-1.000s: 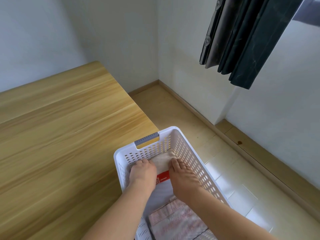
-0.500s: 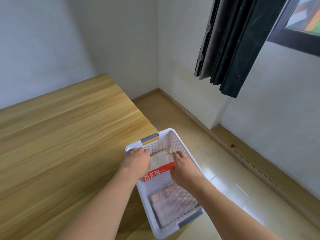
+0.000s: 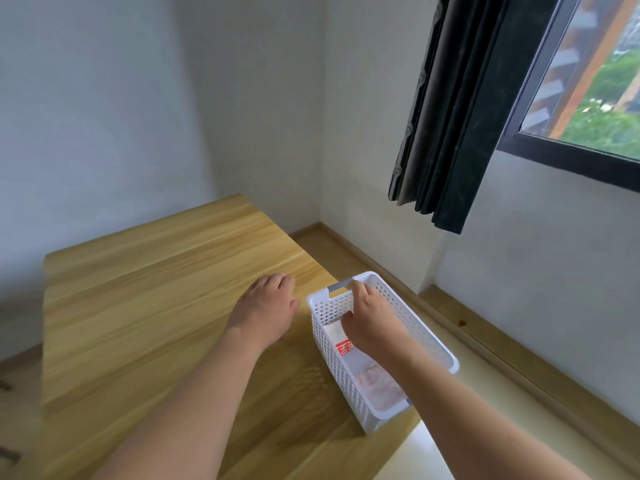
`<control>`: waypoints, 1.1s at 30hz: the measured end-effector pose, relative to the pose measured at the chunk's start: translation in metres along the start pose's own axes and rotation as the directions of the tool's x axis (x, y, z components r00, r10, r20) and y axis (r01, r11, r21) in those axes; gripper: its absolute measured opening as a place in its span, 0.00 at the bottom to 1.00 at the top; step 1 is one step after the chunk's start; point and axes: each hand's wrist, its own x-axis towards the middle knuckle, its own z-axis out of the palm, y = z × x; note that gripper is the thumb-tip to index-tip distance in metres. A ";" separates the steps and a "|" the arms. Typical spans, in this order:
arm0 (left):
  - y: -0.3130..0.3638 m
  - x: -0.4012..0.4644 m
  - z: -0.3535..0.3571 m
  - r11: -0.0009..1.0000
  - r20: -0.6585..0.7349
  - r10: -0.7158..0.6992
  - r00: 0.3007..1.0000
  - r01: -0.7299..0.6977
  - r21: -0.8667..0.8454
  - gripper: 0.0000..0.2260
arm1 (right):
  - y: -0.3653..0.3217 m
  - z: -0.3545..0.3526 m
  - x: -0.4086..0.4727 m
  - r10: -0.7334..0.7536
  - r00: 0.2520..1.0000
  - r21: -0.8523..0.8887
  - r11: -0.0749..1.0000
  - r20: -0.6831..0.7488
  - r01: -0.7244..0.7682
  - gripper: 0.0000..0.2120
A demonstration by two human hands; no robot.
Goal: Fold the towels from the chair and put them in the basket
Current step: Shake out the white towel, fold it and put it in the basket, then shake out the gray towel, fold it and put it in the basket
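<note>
A white perforated basket [image 3: 429, 336] stands at the right edge of the wooden table [image 3: 145, 306]. Inside it lie a folded white towel with a red label [image 3: 341, 342] at the far end and a folded pink striped towel [image 3: 379, 386] at the near end. My right hand [image 3: 372, 322] hovers over the basket's far half, fingers curled downward, holding nothing that I can see. My left hand [image 3: 266, 311] is outside the basket, just left of it, above the tabletop, fingers loosely apart and empty. The chair is out of view.
A dark curtain [image 3: 450, 116] hangs beside a window [image 3: 588, 81] on the right wall. Light floor and a wooden skirting ledge [image 3: 491, 344] run to the right of the table. Plain walls close the corner behind.
Both hands have let go of the white towel. My left hand has come out of the basket to the left over the table; my right hand has lifted above the towel. The view has tilted up.
</note>
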 end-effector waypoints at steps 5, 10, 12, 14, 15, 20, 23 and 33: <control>-0.083 -0.064 -0.049 0.996 -0.107 0.059 0.993 -0.065 -0.059 0.20 | -0.102 0.029 -0.046 0.010 0.998 0.002 1.000 -0.058 -0.009 0.25; -0.161 -0.122 -0.091 0.992 -0.150 0.058 0.987 -0.074 -0.102 0.19 | -0.195 0.034 -0.085 0.004 0.993 -0.026 1.000 -0.116 -0.007 0.27; -0.181 -0.138 -0.106 0.991 -0.159 0.050 0.986 -0.068 -0.116 0.19 | -0.220 0.034 -0.100 -0.011 0.990 -0.030 1.000 -0.140 0.007 0.27; -0.196 -0.153 -0.117 0.989 -0.185 0.028 0.982 -0.054 -0.139 0.18 | -0.241 0.039 -0.112 -0.014 0.988 -0.021 1.000 -0.151 0.011 0.27; -0.204 -0.162 -0.120 0.987 -0.194 0.006 0.981 -0.037 -0.156 0.18 | -0.251 0.044 -0.117 -0.011 0.990 -0.015 1.000 -0.138 0.009 0.27; -0.256 -0.213 -0.123 0.989 -0.158 -0.005 0.987 -0.019 -0.148 0.20 | -0.305 0.089 -0.140 -0.014 0.996 -0.024 1.000 -0.088 0.012 0.24; -0.307 -0.242 -0.140 0.989 -0.179 -0.022 0.984 -0.005 -0.147 0.20 | -0.356 0.108 -0.147 -0.033 0.997 -0.050 0.998 -0.070 0.029 0.24; -0.525 -0.323 -0.192 0.979 -0.215 -0.027 0.976 -0.018 -0.204 0.21 | -0.596 0.209 -0.146 -0.063 0.990 -0.001 0.998 -0.126 0.064 0.27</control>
